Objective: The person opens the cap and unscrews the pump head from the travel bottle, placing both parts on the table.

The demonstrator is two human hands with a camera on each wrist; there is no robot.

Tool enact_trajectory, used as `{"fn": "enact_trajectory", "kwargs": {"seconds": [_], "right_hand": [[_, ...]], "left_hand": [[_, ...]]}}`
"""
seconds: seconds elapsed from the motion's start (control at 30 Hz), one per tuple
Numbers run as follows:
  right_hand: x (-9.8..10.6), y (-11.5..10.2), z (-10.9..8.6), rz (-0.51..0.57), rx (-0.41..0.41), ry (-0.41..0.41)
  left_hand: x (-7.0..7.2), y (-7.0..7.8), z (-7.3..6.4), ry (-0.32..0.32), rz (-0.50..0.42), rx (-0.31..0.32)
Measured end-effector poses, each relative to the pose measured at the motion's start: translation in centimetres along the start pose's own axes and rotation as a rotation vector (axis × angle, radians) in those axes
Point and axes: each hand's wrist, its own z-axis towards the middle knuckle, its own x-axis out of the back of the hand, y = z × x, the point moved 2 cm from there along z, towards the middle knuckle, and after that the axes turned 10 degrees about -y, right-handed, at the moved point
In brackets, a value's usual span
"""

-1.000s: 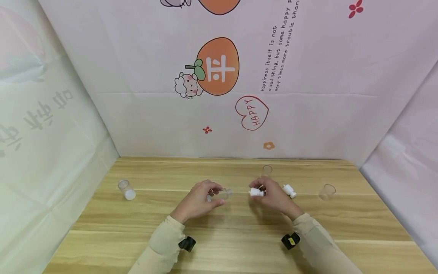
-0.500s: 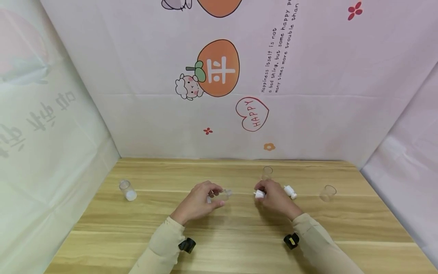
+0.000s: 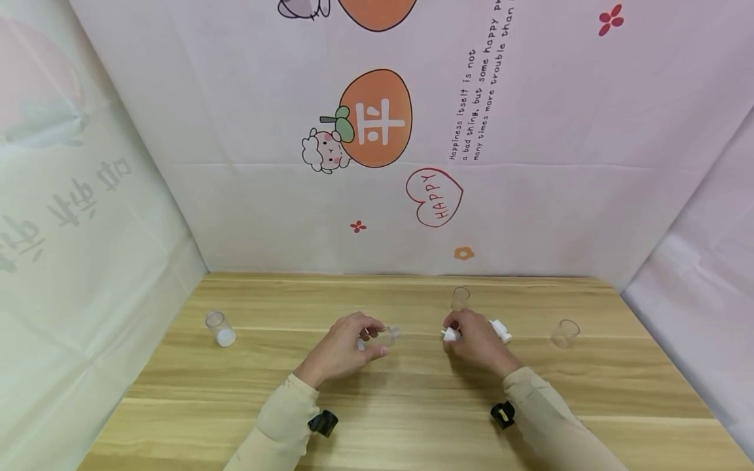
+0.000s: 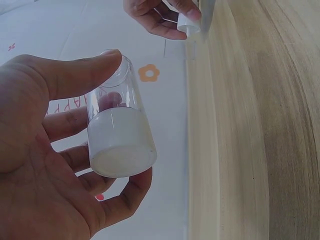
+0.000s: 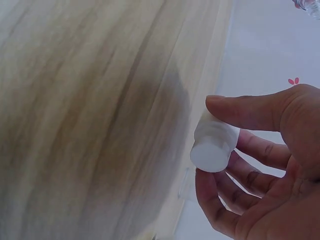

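Observation:
My left hand (image 3: 344, 343) holds a small clear bottle (image 4: 122, 120) with a thick white base. In the head view its bare neck points right, and in the left wrist view the base faces the camera. Across from it my right hand (image 3: 476, 337) pinches a white pump head (image 5: 212, 145) between thumb and fingers, a short stem pointing left toward the bottle. The two pieces are apart. Just behind the right hand lies a second white pump head (image 3: 501, 331), partly covered by that hand.
Another clear bottle with a white base (image 3: 220, 328) is at the left of the wooden table (image 3: 412, 418). One clear cap (image 3: 461, 299) stands beyond my right hand, a second clear cap (image 3: 565, 334) at the right. A printed cloth (image 3: 265, 216) hangs behind the table.
My right hand has drawn slightly right, away from the bottle, and turned the pump head so less of it shows. The left hand has stayed in place with the bottle.

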Motion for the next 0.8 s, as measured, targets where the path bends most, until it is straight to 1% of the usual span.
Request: {"fn": "enact_trajectory", "kwargs": {"seconds": [0.37, 0.8], "right_hand": [[-0.49, 0.49, 0.27, 0.006, -0.056, -0.045], [-0.68, 0.64, 0.37, 0.004, -0.051, -0.061]], "left_hand": [[-0.12, -0.24, 0.06, -0.004, 0.008, -0.006], [-0.08, -0.38, 0.06, -0.007, 0.0, -0.004]]}}
